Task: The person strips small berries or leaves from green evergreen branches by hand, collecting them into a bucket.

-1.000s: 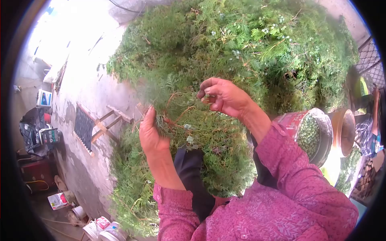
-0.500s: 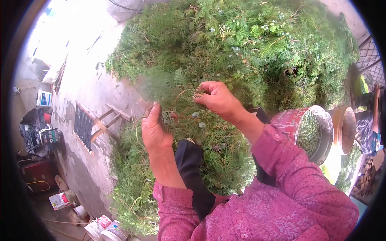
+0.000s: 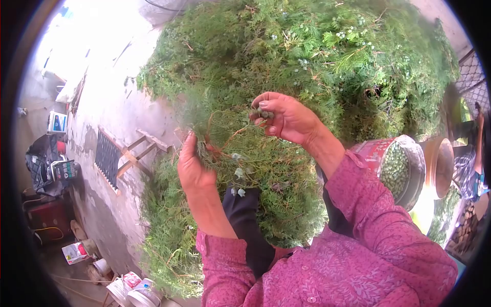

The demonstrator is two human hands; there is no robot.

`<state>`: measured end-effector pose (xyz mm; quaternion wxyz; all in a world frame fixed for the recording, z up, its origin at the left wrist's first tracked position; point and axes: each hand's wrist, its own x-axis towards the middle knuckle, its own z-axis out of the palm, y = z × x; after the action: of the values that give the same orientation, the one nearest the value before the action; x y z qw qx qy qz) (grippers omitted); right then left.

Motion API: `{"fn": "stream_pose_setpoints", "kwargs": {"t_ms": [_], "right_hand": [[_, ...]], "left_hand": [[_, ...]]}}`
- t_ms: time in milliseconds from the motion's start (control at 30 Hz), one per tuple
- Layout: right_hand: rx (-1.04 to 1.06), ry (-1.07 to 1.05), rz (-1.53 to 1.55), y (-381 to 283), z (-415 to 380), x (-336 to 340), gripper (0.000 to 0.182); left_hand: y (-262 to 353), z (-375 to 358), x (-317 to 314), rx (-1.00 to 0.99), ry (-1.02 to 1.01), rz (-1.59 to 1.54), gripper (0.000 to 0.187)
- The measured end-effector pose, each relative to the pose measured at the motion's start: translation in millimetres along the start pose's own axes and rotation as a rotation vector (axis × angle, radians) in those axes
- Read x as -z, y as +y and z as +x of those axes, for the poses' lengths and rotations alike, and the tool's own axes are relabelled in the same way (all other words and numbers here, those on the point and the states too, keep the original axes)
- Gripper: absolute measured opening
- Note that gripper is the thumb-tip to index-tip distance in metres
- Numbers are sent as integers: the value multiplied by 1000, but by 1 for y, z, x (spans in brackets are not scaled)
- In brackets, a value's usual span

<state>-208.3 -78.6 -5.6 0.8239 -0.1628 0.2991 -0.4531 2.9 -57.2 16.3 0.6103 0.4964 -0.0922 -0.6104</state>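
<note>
My left hand [image 3: 196, 171] is closed around the stem of a conifer sprig [image 3: 221, 147], whose feathery foliage fans out above and beside the thumb. Pale blue-green cones [image 3: 239, 173] dangle from its right side, over my dark trouser leg. Up and to the right, my right hand [image 3: 295, 120] pinches several small green cones [image 3: 262, 113] between thumb and curled fingers. Right of that forearm stands a red bucket [image 3: 365, 156] holding many picked green cones [image 3: 394, 171].
A large heap of cut conifer branches [image 3: 245, 56] lies ahead, with more greenery [image 3: 169, 245] around my legs. Beyond the bucket is a brownish round container [image 3: 441, 166]. Left are a wooden frame [image 3: 134, 153], a dark bag [image 3: 41, 166] and white tubs [image 3: 143, 295].
My right hand has lifted slightly and turned, now showing cones in its fingers. The sprig in my left hand has shifted, and its hanging cones sit lower.
</note>
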Motion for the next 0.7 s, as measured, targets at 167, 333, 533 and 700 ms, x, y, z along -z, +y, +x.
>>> {"fn": "stream_pose_setpoints", "kwargs": {"t_ms": [167, 333, 533, 700], "right_hand": [[23, -2, -82, 3, 5, 6, 9], [105, -39, -314, 5, 1, 0, 11], [398, -69, -553, 11, -1, -6, 11], [554, -57, -812, 13, 0, 1, 8]], "left_hand": [[1, 0, 3, 57, -98, 11, 17], [-12, -5, -14, 84, -124, 25, 17], [-36, -16, -27, 411, -286, 66, 18], [-41, -9, -16, 479, -364, 106, 20]]}}
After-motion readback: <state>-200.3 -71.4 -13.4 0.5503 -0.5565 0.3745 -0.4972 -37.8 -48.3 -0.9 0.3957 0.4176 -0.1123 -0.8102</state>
